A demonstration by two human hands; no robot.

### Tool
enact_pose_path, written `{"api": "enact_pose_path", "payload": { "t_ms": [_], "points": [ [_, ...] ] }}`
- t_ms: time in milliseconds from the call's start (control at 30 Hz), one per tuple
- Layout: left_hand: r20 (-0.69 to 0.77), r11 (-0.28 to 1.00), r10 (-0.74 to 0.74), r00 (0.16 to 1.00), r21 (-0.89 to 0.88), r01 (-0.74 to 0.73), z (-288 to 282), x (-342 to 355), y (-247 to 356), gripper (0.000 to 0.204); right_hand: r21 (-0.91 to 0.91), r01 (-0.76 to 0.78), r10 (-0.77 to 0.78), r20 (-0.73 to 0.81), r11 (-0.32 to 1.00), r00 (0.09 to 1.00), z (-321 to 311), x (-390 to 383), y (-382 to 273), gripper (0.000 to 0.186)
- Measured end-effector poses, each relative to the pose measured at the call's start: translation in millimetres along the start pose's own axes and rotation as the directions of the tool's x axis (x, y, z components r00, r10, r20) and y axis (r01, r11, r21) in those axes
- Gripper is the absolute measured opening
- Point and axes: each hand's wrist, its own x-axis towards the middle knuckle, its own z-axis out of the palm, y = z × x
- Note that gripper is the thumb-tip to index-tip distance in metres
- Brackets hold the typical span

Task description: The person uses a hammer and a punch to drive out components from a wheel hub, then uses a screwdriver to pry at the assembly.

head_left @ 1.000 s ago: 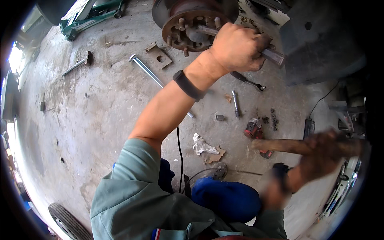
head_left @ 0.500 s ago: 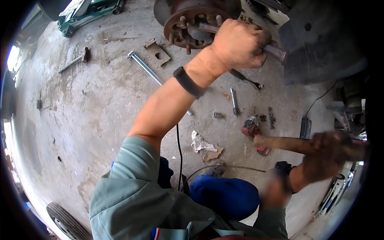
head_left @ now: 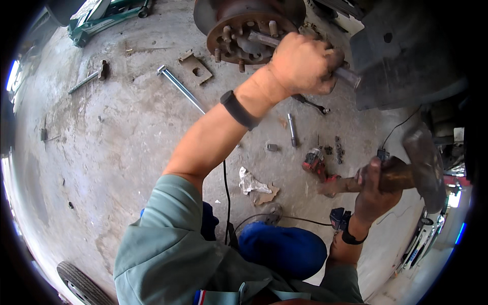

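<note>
My left hand point(head_left: 305, 63) grips a thick metal chisel-like bar point(head_left: 349, 79), fingers wrapped round its middle. The bar's far-left end lies against the face of a rusty wheel hub point(head_left: 217, 36) with several protruding studs. Whether that end touches the centre or a stud, I cannot tell. My right hand point(head_left: 377, 187) is closed round the wooden handle of a hammer, whose big dark head point(head_left: 428, 168) is blurred at the right. The hammer head is apart from the bar's struck end.
On the concrete lie a long chrome bar point(head_left: 182, 87), a holed metal plate point(head_left: 195, 68), a second hammer point(head_left: 90, 81), a ratchet point(head_left: 316, 105), a socket extension point(head_left: 292, 131) and a red power tool point(head_left: 313, 161). A black panel point(head_left: 401, 61) hangs at right; a green jack point(head_left: 94, 24) stands far left.
My right hand has swung the hammer, and its head has come into view at the right. My left hand holds the bar at the hub, almost in the same place.
</note>
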Motion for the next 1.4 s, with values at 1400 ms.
{"api": "enact_pose_path", "payload": {
  "t_ms": [1400],
  "points": [
    [-0.415, 0.981, -0.150, 0.897, -0.177, 0.082, -17.7, 5.4, -6.0, 0.023, -0.094, 0.148, -0.134, 0.141, 0.984, 0.981, 51.2, 7.9, -25.2, 0.024]
  ]
}}
